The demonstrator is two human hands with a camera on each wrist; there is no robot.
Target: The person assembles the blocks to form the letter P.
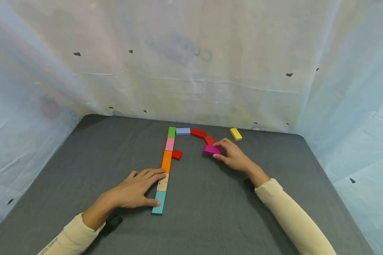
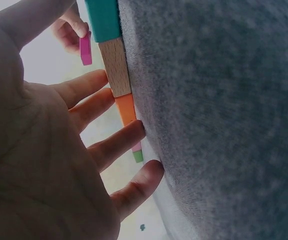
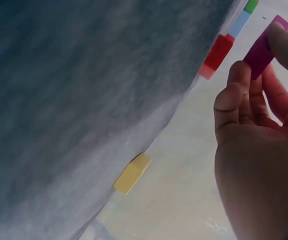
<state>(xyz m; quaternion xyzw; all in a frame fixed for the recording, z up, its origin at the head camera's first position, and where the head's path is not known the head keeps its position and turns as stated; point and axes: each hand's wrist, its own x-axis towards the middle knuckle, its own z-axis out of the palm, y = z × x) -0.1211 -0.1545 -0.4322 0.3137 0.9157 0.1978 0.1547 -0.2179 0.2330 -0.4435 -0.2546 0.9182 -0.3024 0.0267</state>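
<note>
Between thumb and fingers my right hand (image 1: 234, 156) pinches a magenta block (image 1: 212, 149), tilted in the right wrist view and raised off the cloth. Just beyond it lie a short red block (image 1: 209, 140) and a longer red block (image 1: 198, 133), followed by a pale blue block (image 1: 183, 131). My left hand (image 1: 134, 189) spreads its fingers along a straight row, touching the natural wood block (image 1: 162, 182) and the teal block (image 1: 159, 202). Farther up that row are orange (image 1: 166, 162), pink (image 1: 170, 144) and green (image 1: 171, 132) blocks.
A loose red block (image 1: 177, 154) lies right of the orange one. The yellow block (image 1: 236, 134) sits near the back edge. Grey cloth (image 1: 204, 219) covers the table, with whitish plastic sheeting (image 1: 191, 63) hanging behind and at both sides.
</note>
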